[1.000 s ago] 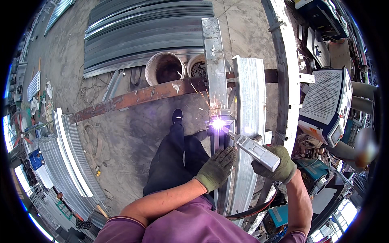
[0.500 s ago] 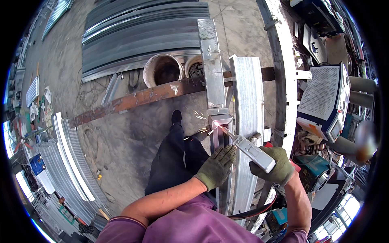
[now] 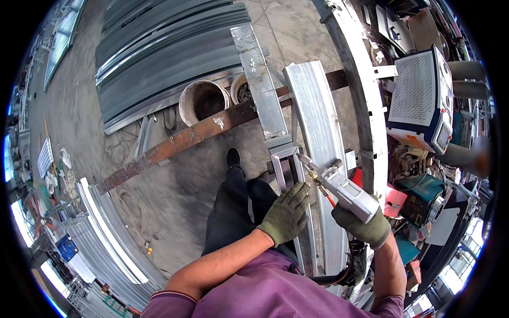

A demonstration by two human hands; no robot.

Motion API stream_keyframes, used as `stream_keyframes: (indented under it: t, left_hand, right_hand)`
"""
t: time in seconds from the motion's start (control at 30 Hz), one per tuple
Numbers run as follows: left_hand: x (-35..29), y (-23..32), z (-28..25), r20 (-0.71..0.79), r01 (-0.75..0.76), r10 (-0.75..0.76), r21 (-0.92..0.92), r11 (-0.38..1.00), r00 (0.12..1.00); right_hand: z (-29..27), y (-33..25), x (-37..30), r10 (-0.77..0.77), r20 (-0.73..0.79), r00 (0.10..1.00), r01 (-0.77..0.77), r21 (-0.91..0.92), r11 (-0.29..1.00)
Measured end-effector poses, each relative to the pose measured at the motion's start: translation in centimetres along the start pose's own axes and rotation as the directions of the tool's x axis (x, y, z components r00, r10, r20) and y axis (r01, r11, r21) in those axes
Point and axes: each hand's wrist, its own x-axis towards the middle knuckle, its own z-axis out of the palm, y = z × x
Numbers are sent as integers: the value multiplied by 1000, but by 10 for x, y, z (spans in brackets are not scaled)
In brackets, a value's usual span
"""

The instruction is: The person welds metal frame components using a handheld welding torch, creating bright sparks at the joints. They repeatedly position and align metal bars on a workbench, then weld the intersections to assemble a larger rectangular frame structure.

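Observation:
My right hand [image 3: 367, 227], in a green work glove, is wrapped round the rear of a silver, box-shaped handheld welding gun [image 3: 350, 194]. Its narrow nozzle points up and left, close to the right side of a metal frame's end [image 3: 287, 150]. Whether the tip touches the frame I cannot tell. No sparks or glow show at the tip. My left hand [image 3: 285, 216], gloved the same way, lies with fingers stretched out on the long frame below that end. A wide galvanized beam [image 3: 318, 114] runs alongside, partly under the gun.
A rusty crossbar [image 3: 180, 139] passes beneath the workpieces. Beyond it stand a dirty white bucket [image 3: 183, 103] and stacked metal profiles [image 3: 175, 69]. At right are a long steel rail [image 3: 366, 100], a white-and-blue machine [image 3: 413, 87] and a teal machine [image 3: 424, 192].
The glow and sparks at the frame's corner are gone. My right hand has drawn the gun's nozzle rightward from that corner. My left hand stays on the frame; the whole view has shifted.

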Motion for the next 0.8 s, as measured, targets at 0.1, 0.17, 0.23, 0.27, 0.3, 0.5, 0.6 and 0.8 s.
stream_keyframes:
  t: [0.1,0.17,0.23,0.27,0.3,0.5,0.6,0.8]
  left_hand:
    - [0,9,-13,-8,78,-81,-221,972,997]
    - [-2,24,-25,112,224,-194,-451,864,975]
    - [-8,44,-35,374,457,-271,-632,625,887]
    - [-8,52,-34,412,429,-171,-691,581,895]
    - [-24,51,6,413,431,-123,-859,276,902]
    - [-12,96,-26,770,787,256,-615,54,584]
    - [-5,95,-37,850,800,249,-524,293,465]
    - [6,51,-116,765,401,179,-503,766,618]
  right_hand:
    - [10,-12,-11,108,-126,986,-88,155,984]
    - [16,-9,-21,82,-161,983,-54,170,984]
    - [20,-13,-30,94,-201,975,-55,192,980]
    - [24,-17,-33,90,-228,969,-55,155,986]
    - [30,-18,-37,151,-241,959,-98,218,971]
    - [68,-19,-65,25,-588,809,54,118,992]
    - [93,-33,-83,278,-730,624,8,362,932]
    - [168,-89,-73,492,-851,183,121,516,848]
